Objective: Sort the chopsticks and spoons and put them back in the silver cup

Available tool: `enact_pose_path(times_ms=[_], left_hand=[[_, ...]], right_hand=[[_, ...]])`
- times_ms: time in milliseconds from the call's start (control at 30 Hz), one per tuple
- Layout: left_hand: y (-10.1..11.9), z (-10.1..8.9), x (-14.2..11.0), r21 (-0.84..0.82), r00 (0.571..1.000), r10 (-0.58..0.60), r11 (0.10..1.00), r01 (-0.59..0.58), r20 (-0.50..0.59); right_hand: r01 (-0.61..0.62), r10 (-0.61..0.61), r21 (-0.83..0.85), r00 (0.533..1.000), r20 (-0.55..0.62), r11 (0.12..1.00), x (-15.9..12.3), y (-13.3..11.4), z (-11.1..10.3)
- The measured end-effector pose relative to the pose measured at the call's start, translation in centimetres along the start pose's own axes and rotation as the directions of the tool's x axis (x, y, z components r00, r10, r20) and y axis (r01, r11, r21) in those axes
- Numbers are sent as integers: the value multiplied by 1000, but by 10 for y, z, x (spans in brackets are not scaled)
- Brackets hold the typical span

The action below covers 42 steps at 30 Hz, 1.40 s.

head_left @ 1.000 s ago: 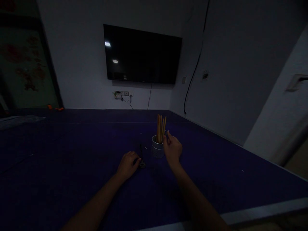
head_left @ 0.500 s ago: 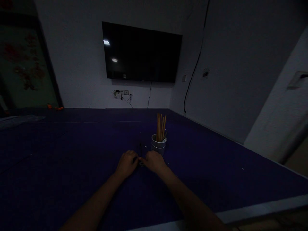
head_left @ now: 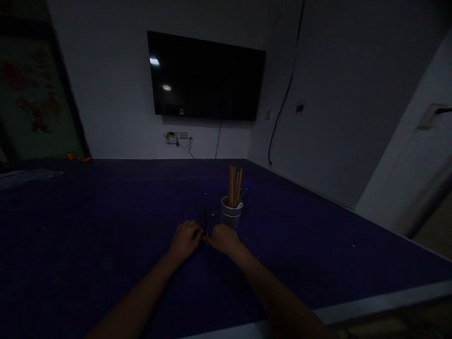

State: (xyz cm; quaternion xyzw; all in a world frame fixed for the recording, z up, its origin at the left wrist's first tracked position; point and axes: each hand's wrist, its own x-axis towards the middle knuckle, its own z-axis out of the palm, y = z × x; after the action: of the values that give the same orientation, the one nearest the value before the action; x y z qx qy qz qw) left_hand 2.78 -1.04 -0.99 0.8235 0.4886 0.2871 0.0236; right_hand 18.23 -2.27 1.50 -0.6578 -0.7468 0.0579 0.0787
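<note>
The room is dim. Both of my hands rest close together on a dark blue table point(head_left: 106, 245). My left hand point(head_left: 185, 240) is curled, its fingers closed against a thin dark utensil point(head_left: 205, 221) that lies on the table and points away from me. My right hand point(head_left: 223, 238) is curled too, its fingertips meeting the same utensil from the right. Just beyond my right hand stands a small metal cup point(head_left: 230, 215) holding several wooden chopsticks point(head_left: 234, 186) upright.
A black wall screen point(head_left: 206, 77) hangs on the far wall above a socket strip point(head_left: 178, 137) with cables. A black cable point(head_left: 282, 108) runs down the right wall. The table's pale front edge point(head_left: 388, 301) crosses the lower right.
My right hand has come down from the chopsticks in the cup to the utensil beside my left hand, and has stayed there for the last half second. My left hand has barely moved.
</note>
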Motion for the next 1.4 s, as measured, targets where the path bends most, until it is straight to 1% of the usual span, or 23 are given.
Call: enact_pose_path(times_ms=[133, 267, 400, 500, 567, 633, 700, 767, 833, 867, 900, 967, 1033, 1067, 1133, 1200, 1300, 1400], left_hand=[[1, 0, 0, 5, 1000, 3, 1000, -3, -4], [0, 0, 0, 5, 1000, 6, 1000, -6, -10], [-2, 1, 0, -14, 999, 10, 1000, -11, -43], [-4, 2, 1, -44, 996, -24, 999, 20, -91], [-6, 3, 2, -109, 991, -64, 993, 51, -117], [-8, 6, 3, -229, 982, -125, 969, 90, -143], [-10, 8, 5, -382, 968, -196, 916, 124, -156], [-11, 9, 6, -517, 955, -252, 845, 136, -160], [-11, 8, 6, -593, 947, -274, 796, 126, -166], [-10, 7, 6, -602, 946, -271, 791, 113, -178], [-9, 5, 6, -590, 945, -259, 802, 94, -201], [-6, 1, 4, -504, 939, -203, 863, 38, -277], [-3, -3, 3, -349, 930, -93, 936, -40, -355], [-1, -5, 2, -259, 928, -18, 962, -85, -373], [1, -7, 1, -97, 925, 130, 980, -175, -357], [3, -7, -1, 7, 923, 224, 972, -233, -312], [5, -7, -2, 76, 924, 271, 963, -260, -271], [6, -8, -2, 102, 919, 286, 958, -268, -271]], right_hand=[[-49, 48, 39, 999, 13, 998, 1, -1, 2], [-94, 98, 117, 995, -29, 989, 5, 1, 9], [-53, 80, 182, 987, -142, 982, 12, 5, 16], [-24, 58, 194, 983, -173, 981, 18, 7, 17], [23, 23, 222, 979, -201, 975, 21, 8, 17], [96, -29, 271, 970, -242, 958, 22, 8, 17], [170, -82, 324, 960, -268, 931, 22, 6, 18], [212, -120, 364, 958, -260, 907, 22, 3, 19], [242, -153, 389, 957, -246, 889, 21, 0, 20], [257, -169, 395, 955, -243, 882, 20, -1, 19], [274, -187, 395, 951, -245, 877, 19, -1, 19], [310, -216, 387, 939, -266, 868, 17, -2, 16], [335, -214, 393, 923, -319, 856, 14, -3, 12], [349, -202, 409, 911, -359, 843, 12, -3, 9], [396, -169, 467, 875, -455, 791, 8, -4, 5], [448, -135, 530, 840, -526, 720, 3, -5, 0], [515, -125, 583, 807, -578, 629, -1, -7, -4], [565, -132, 574, 771, -623, 592, -3, -9, -6]])
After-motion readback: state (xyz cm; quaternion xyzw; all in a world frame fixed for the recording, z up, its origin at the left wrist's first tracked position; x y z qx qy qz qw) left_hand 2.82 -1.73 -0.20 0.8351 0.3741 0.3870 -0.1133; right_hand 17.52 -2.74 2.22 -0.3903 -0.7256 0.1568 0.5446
